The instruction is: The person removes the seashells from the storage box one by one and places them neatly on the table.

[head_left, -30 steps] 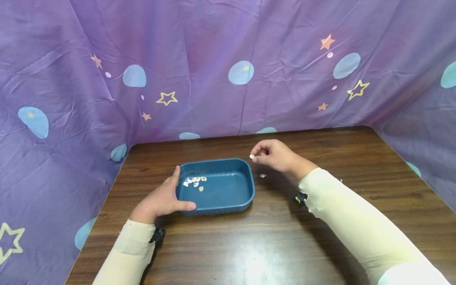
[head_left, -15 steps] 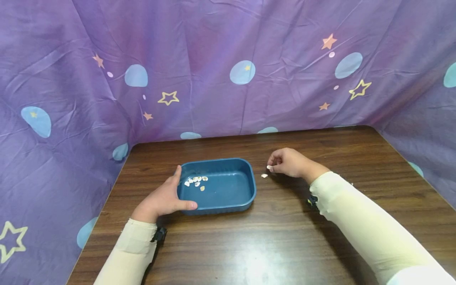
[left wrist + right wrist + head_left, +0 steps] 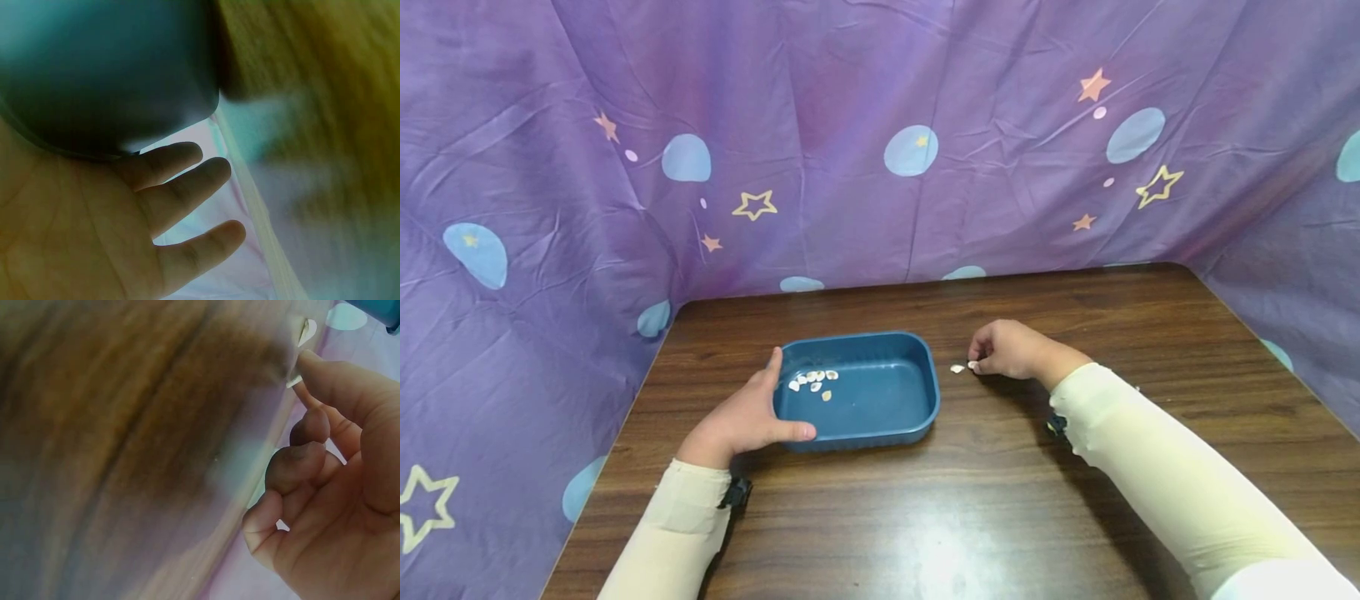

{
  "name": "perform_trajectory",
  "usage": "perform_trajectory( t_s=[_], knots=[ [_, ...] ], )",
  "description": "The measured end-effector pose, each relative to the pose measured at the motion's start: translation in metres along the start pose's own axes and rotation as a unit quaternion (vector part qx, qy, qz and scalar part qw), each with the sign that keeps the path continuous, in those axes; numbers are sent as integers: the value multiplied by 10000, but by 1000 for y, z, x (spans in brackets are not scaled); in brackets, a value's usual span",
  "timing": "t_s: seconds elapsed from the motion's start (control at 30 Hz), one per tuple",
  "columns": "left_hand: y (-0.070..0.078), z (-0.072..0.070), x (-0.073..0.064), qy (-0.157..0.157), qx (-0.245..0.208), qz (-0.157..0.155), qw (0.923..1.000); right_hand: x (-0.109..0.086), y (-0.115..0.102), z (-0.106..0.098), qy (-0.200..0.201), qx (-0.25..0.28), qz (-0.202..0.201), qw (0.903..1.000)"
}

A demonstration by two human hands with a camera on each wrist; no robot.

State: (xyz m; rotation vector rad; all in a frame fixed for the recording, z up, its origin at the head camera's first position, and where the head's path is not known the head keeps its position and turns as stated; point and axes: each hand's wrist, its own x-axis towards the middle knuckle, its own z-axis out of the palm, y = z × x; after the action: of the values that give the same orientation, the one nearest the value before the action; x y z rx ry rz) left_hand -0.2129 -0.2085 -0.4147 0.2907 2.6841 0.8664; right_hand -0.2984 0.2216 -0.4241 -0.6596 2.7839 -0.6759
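Observation:
A blue rectangular plastic bin (image 3: 880,438) stands on the table with several small white shells (image 3: 812,377) at its left end. My left hand (image 3: 737,421) spans that end, thumb along the near rim and index finger at the far left corner. In the left wrist view, three straight fingers (image 3: 187,194) extend beside the bin's wall. Right of the bin, my right hand (image 3: 1011,350) pinches a small white shell (image 3: 973,366) between thumb and index finger, low at the tabletop. Another shell (image 3: 957,368) lies just left of it, partly separate from the fingertips.
The dark wood-grain table (image 3: 865,508) reaches back to a purple cloth backdrop (image 3: 850,167) with stars and blue spots. The cloth also hangs at both sides. A dark wrist camera (image 3: 737,493) sits on the left sleeve.
My right hand has moved right and down to the tabletop with the pinched shell, now beside the lying shell. My left hand and the bin keep their place.

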Motion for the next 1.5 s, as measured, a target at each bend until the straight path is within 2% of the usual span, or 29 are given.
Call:
perform_trajectory(
  t_s=[0.57, 0.7, 0.8, 0.97, 1.07, 1.27, 1.5],
  knots=[
    [0, 1, 1, 13, -2, -44, 10000, -3, -4, -1, 14, -121, 27, 9999],
    [-1, 2, 2, 8, -15, -25, 10000, 1, -3, -2, 105, 112, -7, 9999],
    [-2, 2, 2, 4, -12, -42, 10000, 5, -6, -5, 353, 479, -88, 9982],
    [-2, 1, 2, 2, 8, -59, 10000, 13, -26, -11, 838, 911, -308, 9918],
    [-2, 1, 2, -14, 3, -58, 10000, 17, -41, -12, 945, 1132, -368, 9884],
    [-1, 1, 2, -27, -38, -56, 10000, 21, -73, -8, 827, 1549, -533, 9830],
    [-1, 1, 2, -22, -17, -63, 10000, 32, -101, 3, 525, 1518, -812, 9837]
  ],
)
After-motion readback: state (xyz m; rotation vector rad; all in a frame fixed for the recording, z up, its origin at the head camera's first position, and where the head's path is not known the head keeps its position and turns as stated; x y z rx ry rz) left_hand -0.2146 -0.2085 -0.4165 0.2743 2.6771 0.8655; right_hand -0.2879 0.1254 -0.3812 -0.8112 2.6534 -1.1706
